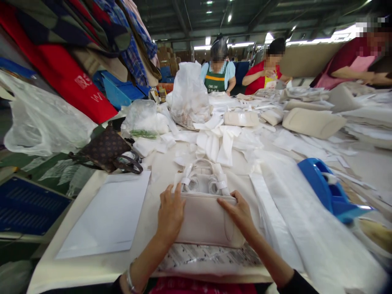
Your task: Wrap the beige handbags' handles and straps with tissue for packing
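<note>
A pale beige handbag [203,220] lies in front of me at the near side of the table, its handles wrapped in white material and pointing away from me. My left hand [171,210] rests on the bag's left end, fingers apart. On the upper right edge of the bag lies my right hand [237,208], its thumb along the top seam and its other fingers partly hidden behind the corner. Under the bag's near edge shows a printed silvery sheet [208,256].
White sheets [107,212] are stacked at left, beside a brown patterned bag [105,149]. Clear plastic [324,232] and a blue tape dispenser [330,188] are at right. Farther back lie wrapping paper [217,143] and beige bags [312,122]; several people work there.
</note>
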Action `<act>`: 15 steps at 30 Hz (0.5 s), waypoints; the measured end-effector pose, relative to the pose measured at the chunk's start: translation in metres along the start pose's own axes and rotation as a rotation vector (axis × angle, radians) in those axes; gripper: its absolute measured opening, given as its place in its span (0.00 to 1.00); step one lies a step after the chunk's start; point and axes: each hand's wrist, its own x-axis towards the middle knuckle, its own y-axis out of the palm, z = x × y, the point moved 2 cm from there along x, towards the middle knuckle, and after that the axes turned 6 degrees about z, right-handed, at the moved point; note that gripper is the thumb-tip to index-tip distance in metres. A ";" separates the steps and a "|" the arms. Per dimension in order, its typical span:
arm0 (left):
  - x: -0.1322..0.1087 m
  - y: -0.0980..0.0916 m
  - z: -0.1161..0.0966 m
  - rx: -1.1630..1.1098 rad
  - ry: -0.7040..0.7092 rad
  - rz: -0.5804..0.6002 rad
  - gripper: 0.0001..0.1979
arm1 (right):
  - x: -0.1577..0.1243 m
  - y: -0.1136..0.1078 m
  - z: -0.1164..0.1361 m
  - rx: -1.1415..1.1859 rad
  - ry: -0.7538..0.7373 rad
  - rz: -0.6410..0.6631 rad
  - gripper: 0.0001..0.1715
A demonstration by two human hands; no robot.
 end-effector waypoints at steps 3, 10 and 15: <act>-0.001 0.012 -0.035 0.192 0.356 0.064 0.25 | -0.002 -0.001 -0.001 -0.023 -0.014 -0.004 0.26; 0.000 0.046 -0.052 0.172 0.450 0.167 0.16 | 0.006 -0.014 0.036 -0.477 -0.123 -0.001 0.27; -0.002 0.045 -0.046 0.075 0.465 0.103 0.12 | 0.039 0.001 0.060 -0.302 -0.088 -0.033 0.24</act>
